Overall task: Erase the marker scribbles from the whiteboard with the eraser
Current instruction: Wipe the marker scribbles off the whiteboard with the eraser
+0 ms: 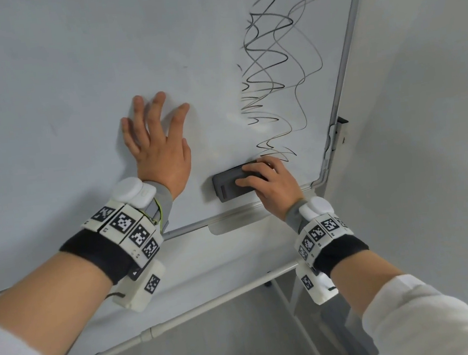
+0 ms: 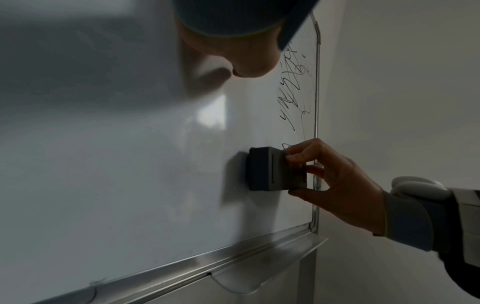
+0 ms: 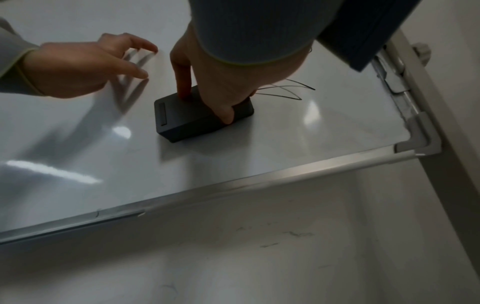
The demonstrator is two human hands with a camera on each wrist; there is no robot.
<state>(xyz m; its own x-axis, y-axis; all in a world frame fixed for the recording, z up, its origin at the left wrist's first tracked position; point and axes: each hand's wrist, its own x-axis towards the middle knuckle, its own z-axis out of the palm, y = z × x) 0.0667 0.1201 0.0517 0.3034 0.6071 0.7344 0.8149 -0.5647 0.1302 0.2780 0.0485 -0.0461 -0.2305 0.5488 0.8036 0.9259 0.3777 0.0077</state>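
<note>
A dark grey block eraser (image 1: pixel 227 184) (image 2: pixel 270 168) (image 3: pixel 187 117) lies flat against the whiteboard (image 1: pixel 70 79) near its lower right corner. My right hand (image 1: pixel 271 184) (image 2: pixel 335 179) (image 3: pixel 223 86) grips it, fingers over the top edge and thumb under it. Black marker scribbles (image 1: pixel 278 64) (image 2: pixel 293 92) run up the board from just above the eraser toward the top right; in the right wrist view a few lines (image 3: pixel 285 90) show past the hand. My left hand (image 1: pixel 159 145) (image 3: pixel 85 65) rests on the board with fingers spread, left of the eraser.
The board's metal frame (image 1: pixel 344 77) runs close to the right of the scribbles, with a tray ledge (image 1: pixel 237 220) (image 2: pixel 259 263) below the eraser. The stand's white bars (image 1: pixel 212 305) cross underneath. A plain white wall (image 1: pixel 422 97) is to the right.
</note>
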